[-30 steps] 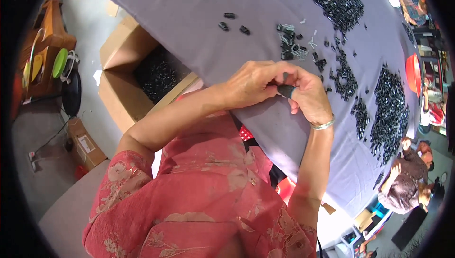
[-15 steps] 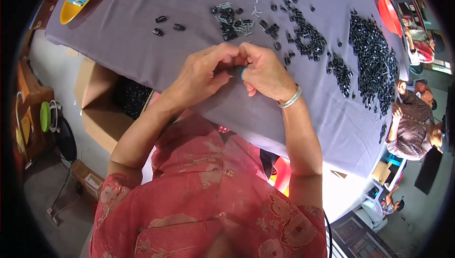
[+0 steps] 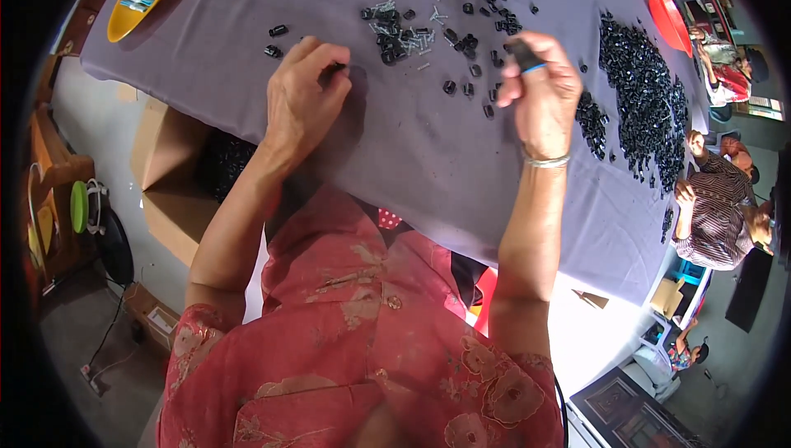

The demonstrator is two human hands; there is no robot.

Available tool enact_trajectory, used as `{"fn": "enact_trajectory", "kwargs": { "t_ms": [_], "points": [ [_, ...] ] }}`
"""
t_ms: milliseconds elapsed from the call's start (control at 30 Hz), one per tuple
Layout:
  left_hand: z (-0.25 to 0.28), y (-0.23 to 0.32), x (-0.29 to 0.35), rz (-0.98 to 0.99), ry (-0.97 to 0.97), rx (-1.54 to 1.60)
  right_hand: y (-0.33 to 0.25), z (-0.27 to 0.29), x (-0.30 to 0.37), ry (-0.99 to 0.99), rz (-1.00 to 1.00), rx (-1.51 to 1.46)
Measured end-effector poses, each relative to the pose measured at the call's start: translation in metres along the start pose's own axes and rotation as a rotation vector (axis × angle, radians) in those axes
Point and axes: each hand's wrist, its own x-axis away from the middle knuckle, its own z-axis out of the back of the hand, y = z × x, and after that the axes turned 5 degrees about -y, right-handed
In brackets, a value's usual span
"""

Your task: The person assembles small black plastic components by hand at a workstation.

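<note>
My left hand [image 3: 301, 95] is closed above the grey tablecloth, pinching a small black plastic piece [image 3: 332, 68] between thumb and fingers. To the right, over the loose black parts, my right hand [image 3: 545, 98] is raised with its fingers bent but apart; nothing shows between them, though motion blurs the tips. A black finger cover [image 3: 526, 56] with a blue edge sits on one of its digits. Between the hands lies a small heap of pale pins [image 3: 418, 39] mixed with black parts [image 3: 389, 51]. Two black pieces [image 3: 273, 51] rest just left of my left hand.
A large pile of black parts [image 3: 643, 102] spreads along the right side, with a red basin [image 3: 669, 21] beyond. A yellow tray [image 3: 118, 30] holds slim items at the far left. An open cardboard box [image 3: 169, 147] stands below the left table edge. Other people [image 3: 715, 217] sit rightward.
My hands were together at the near middle; they have parted. The left moved left and away from me with the black piece, the right moved right and away toward the loose parts.
</note>
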Motion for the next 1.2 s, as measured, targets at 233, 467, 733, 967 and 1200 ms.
{"fn": "enact_trajectory", "kwargs": {
  "t_ms": [233,467,733,967,1200],
  "points": [
    [0.005,-0.018,-0.005,0.038,0.098,-0.185,-0.01,0.035,-0.007,0.218,0.06,-0.083],
    [0.004,-0.015,-0.011,-0.122,0.319,-0.253,-0.012,0.049,-0.003,0.131,-0.025,-0.049],
    [-0.006,0.0,-0.002,-0.254,0.149,-0.06,0.005,0.059,0.014,0.016,-0.14,0.294],
    [-0.013,0.01,0.007,-0.115,-0.02,0.115,0.013,0.042,0.015,-0.191,0.253,0.981],
    [-0.015,0.008,0.008,-0.133,0.01,0.153,0.009,0.033,0.013,-0.2,0.179,1.136]
  ]
}}
